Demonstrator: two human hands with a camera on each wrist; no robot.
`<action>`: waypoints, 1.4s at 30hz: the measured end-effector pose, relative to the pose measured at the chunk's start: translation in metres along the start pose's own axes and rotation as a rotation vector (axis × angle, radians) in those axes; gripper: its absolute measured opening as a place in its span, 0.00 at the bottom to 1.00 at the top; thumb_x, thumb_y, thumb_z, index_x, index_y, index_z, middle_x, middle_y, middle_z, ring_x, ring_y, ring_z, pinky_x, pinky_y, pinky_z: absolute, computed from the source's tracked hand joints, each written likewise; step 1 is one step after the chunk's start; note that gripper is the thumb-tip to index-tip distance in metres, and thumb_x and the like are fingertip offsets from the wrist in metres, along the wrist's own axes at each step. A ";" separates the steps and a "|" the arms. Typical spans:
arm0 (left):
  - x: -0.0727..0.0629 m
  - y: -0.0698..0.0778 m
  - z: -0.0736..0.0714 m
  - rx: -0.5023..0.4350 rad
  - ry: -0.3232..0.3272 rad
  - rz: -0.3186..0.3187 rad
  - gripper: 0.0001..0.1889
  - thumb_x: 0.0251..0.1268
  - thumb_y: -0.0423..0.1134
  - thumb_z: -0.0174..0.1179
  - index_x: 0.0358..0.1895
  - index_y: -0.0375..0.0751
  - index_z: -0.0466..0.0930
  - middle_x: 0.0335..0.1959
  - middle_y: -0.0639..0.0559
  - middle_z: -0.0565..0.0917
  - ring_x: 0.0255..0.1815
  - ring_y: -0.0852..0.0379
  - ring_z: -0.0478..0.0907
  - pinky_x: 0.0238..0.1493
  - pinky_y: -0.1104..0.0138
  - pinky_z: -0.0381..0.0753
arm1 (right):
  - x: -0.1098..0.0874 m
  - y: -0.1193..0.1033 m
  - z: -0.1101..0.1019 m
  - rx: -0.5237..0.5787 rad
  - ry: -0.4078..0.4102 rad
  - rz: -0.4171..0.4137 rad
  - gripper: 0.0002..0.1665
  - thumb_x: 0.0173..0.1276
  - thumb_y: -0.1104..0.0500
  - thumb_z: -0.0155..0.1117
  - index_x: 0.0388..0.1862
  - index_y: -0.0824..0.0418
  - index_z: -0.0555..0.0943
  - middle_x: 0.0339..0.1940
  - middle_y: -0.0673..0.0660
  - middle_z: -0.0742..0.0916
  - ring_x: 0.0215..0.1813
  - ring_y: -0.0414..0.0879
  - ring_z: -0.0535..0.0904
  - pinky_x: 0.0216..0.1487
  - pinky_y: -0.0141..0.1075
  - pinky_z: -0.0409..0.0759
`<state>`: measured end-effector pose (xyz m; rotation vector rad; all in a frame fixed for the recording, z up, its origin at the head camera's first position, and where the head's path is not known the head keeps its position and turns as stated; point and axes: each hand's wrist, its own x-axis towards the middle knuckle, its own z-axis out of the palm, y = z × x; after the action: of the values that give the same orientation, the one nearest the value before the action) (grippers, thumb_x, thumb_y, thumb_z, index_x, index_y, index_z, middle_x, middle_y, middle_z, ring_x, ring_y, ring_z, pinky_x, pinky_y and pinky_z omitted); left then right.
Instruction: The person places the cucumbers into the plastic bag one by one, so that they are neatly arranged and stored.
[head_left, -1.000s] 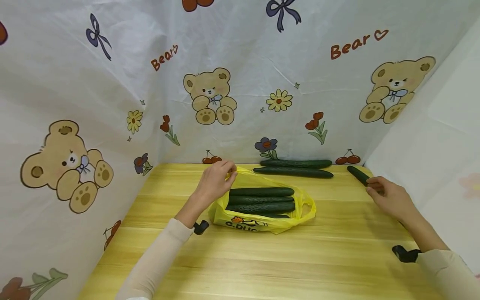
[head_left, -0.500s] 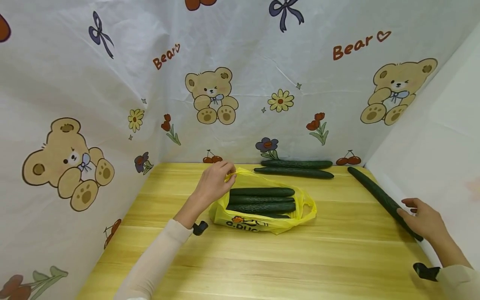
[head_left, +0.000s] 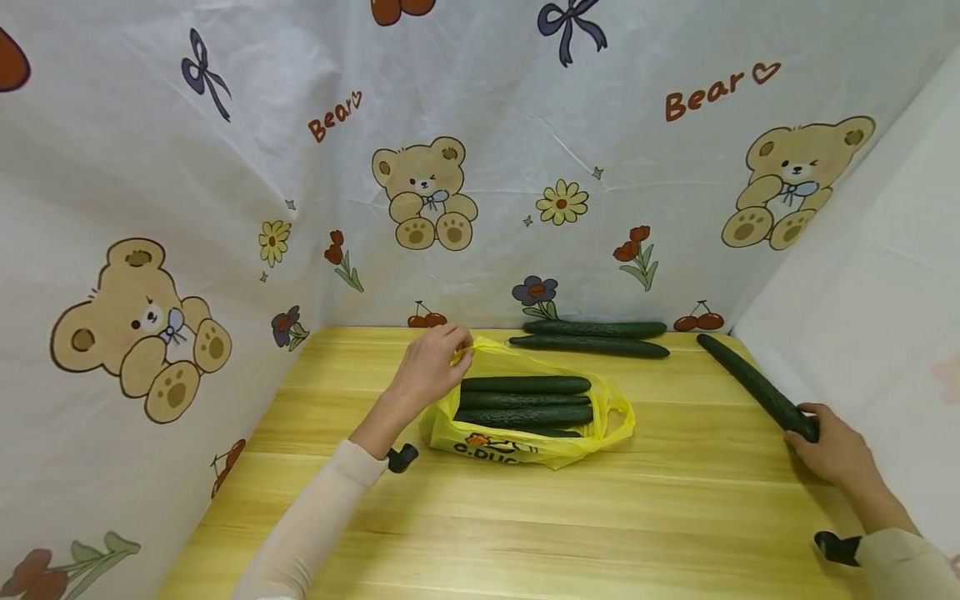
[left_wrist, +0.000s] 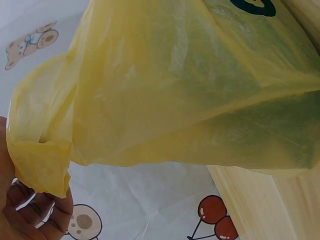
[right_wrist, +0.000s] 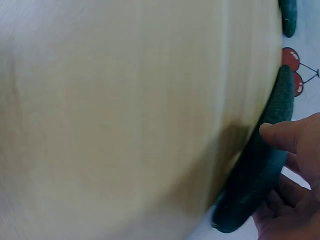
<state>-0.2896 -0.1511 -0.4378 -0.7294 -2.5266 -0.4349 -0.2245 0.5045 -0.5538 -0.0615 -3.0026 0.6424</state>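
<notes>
My left hand pinches the rim of a yellow plastic bag at its left end and keeps the mouth spread. Several dark green cucumbers lie side by side inside it. In the left wrist view, finger and thumb hold a bunched corner of the bag. Over at the right wall my right hand grips the near end of another cucumber. The right wrist view shows the thumb on top of this cucumber and the fingers curled round its far side.
Two more cucumbers lie against the back wall, behind the bag. White sheets printed with bears enclose the wooden tabletop at the back and left, and a white wall stands on the right.
My right hand slid back along the cucumber toward its near end, first with loosened fingers, and now grips it there; that near end has risen. The left hand stays at the bag's rim.
</notes>
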 end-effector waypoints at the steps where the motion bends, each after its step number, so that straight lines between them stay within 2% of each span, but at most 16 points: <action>1: 0.000 0.000 0.000 -0.002 -0.001 -0.002 0.02 0.75 0.39 0.67 0.41 0.48 0.84 0.37 0.55 0.83 0.33 0.60 0.75 0.32 0.68 0.76 | 0.000 0.000 0.001 -0.002 0.003 -0.001 0.40 0.83 0.52 0.58 0.77 0.79 0.59 0.65 0.93 0.71 0.56 0.90 0.71 0.49 0.75 0.74; 11: -0.001 0.001 0.002 -0.006 0.006 -0.002 0.02 0.74 0.39 0.69 0.41 0.49 0.84 0.37 0.56 0.84 0.33 0.60 0.75 0.32 0.68 0.76 | 0.001 0.005 0.010 -0.004 0.064 -0.015 0.37 0.80 0.58 0.60 0.75 0.80 0.60 0.61 0.92 0.73 0.54 0.89 0.73 0.48 0.74 0.75; 18: 0.000 0.000 0.002 -0.005 0.000 -0.010 0.02 0.75 0.39 0.67 0.41 0.49 0.84 0.38 0.55 0.85 0.33 0.60 0.75 0.32 0.67 0.77 | 0.002 0.001 0.011 0.010 0.043 -0.001 0.38 0.82 0.57 0.58 0.76 0.81 0.59 0.64 0.92 0.71 0.56 0.90 0.70 0.51 0.76 0.73; 24: -0.001 -0.001 0.002 -0.002 -0.004 -0.015 0.02 0.75 0.39 0.67 0.41 0.49 0.84 0.38 0.55 0.84 0.33 0.60 0.75 0.32 0.68 0.77 | 0.002 -0.005 0.008 0.010 0.040 0.003 0.37 0.82 0.58 0.58 0.75 0.82 0.60 0.62 0.92 0.73 0.54 0.89 0.73 0.48 0.73 0.75; 28: -0.001 -0.002 0.002 -0.001 -0.008 -0.013 0.02 0.76 0.40 0.66 0.41 0.49 0.84 0.38 0.55 0.84 0.33 0.60 0.75 0.33 0.68 0.77 | 0.002 -0.012 0.004 0.017 0.009 0.016 0.38 0.84 0.55 0.54 0.77 0.81 0.58 0.64 0.93 0.72 0.55 0.90 0.72 0.48 0.74 0.75; 32: -0.001 -0.002 0.002 0.003 -0.010 -0.003 0.02 0.76 0.40 0.66 0.41 0.49 0.84 0.38 0.55 0.85 0.34 0.60 0.76 0.33 0.68 0.77 | 0.000 -0.016 -0.004 0.021 -0.006 0.015 0.39 0.85 0.53 0.51 0.78 0.81 0.57 0.63 0.93 0.72 0.53 0.89 0.74 0.43 0.71 0.77; 37: 0.000 -0.004 0.002 0.015 -0.014 0.008 0.02 0.76 0.40 0.67 0.41 0.50 0.84 0.39 0.56 0.85 0.34 0.60 0.76 0.32 0.69 0.77 | -0.002 -0.019 -0.015 0.025 0.003 0.009 0.40 0.85 0.52 0.51 0.80 0.79 0.57 0.60 0.90 0.75 0.46 0.82 0.80 0.33 0.61 0.79; 42: -0.001 -0.005 0.002 0.015 -0.018 0.012 0.02 0.77 0.40 0.66 0.42 0.49 0.85 0.39 0.56 0.85 0.34 0.60 0.75 0.32 0.69 0.76 | -0.005 -0.020 -0.023 0.014 0.019 0.026 0.40 0.85 0.51 0.51 0.82 0.77 0.56 0.61 0.89 0.74 0.46 0.82 0.80 0.29 0.58 0.78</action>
<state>-0.2926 -0.1548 -0.4411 -0.7457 -2.5382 -0.4062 -0.2179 0.4959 -0.5249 -0.1051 -2.9830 0.6615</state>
